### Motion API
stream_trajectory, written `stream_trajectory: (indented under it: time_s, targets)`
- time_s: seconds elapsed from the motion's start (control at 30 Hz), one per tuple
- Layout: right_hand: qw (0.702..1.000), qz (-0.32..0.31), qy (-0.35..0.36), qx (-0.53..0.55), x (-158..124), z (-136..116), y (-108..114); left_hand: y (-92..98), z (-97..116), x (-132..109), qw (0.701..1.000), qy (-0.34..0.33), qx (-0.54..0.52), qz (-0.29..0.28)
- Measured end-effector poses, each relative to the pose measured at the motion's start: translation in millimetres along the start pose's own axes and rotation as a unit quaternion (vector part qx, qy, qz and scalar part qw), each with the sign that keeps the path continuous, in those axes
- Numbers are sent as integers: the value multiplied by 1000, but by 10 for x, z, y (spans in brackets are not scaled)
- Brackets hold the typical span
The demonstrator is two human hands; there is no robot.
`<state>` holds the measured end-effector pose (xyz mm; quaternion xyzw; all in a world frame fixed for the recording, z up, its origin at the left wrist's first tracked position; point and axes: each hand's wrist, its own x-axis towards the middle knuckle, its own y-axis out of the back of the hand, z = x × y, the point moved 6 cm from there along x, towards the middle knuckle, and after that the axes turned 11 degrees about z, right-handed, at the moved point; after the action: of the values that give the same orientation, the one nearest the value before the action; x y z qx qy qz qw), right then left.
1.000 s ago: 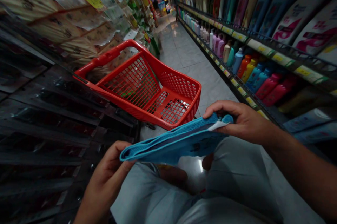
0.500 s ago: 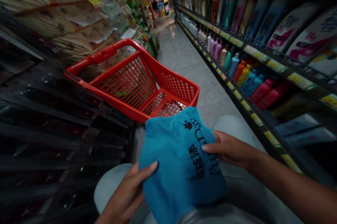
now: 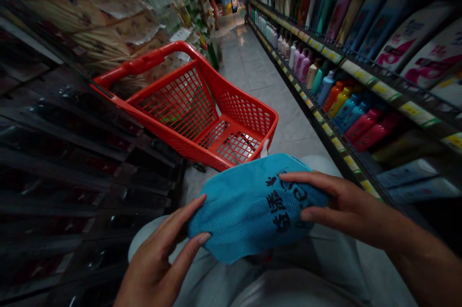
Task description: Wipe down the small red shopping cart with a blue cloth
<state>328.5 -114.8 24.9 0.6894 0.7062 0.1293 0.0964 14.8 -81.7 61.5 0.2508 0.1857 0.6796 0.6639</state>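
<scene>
A blue mesh cloth point(image 3: 238, 206) with black printed letters and characters lies folded into a wide bundle above my lap. My left hand point(image 3: 162, 254) grips its left end, thumb on the near side and fingers along the far edge. At the right end my right hand point(image 3: 346, 206) holds the cloth, its thumb below the print and its fingers over the top. The cloth's underside and some fingertips are hidden. Just beyond the bundle stands a red plastic shopping cart point(image 3: 236, 90), its basket showing a grid floor.
Shelves of colourful bottles point(image 3: 361, 121) run along the right side, edged with price labels point(image 3: 382, 88). Dark shelving with packaged goods point(image 3: 65, 196) is close on the left, with wrapped patterned bundles point(image 3: 83, 13) above. A tiled aisle point(image 3: 249, 64) leads away between them.
The cloth has gone from hanging spread out to a shorter folded bundle. Both hands now have fingers over its ends, and my left hand has come higher up. The cart appears slightly shifted in view.
</scene>
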Motion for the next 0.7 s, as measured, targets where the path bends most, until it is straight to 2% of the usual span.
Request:
stream_trajectory:
  time_s: [0.1, 0.2, 0.27, 0.33, 0.37, 0.43, 0.5, 0.53, 0.57, 0.63, 0.7]
  targets:
    - [996, -42, 47, -69, -20, -88, 12, 52, 197, 92, 992, -120, 36, -22]
    - [990, -61, 81, -101, 31, -148, 11, 30, 278, 192, 984, -167, 30, -49]
    - [991, -39, 91, -85, 98, -164, 58, -10, 227, 235, 989, -137, 2, -64]
    - [996, -8, 84, -27, 176, -128, 113, -101, 85, 240, 992, -40, -78, -86]
    - [997, -2, 71, 20, 214, -80, 119, -170, -14, 225, 986, 33, -136, -93]
    - [991, -13, 25, 134, 286, 74, 68, -354, -225, 162, 941, 196, -261, -87]
    - [973, -27, -33, 226, 349, 278, -37, -595, -390, 73, 865, 338, -361, -86]
    - [966, -26, -55, 251, 376, 380, -89, -726, -435, 31, 824, 388, -398, -105]
    - [962, -19, -71, 263, 400, 475, -133, -849, -454, -4, 786, 423, -430, -137]
    - [960, 3, -86, 266, 432, 620, -189, -1018, -448, -40, 724, 447, -483, -207]
    - [959, 15, -97, 268, 448, 705, -217, -1059, -453, -34, 693, 436, -522, -240]
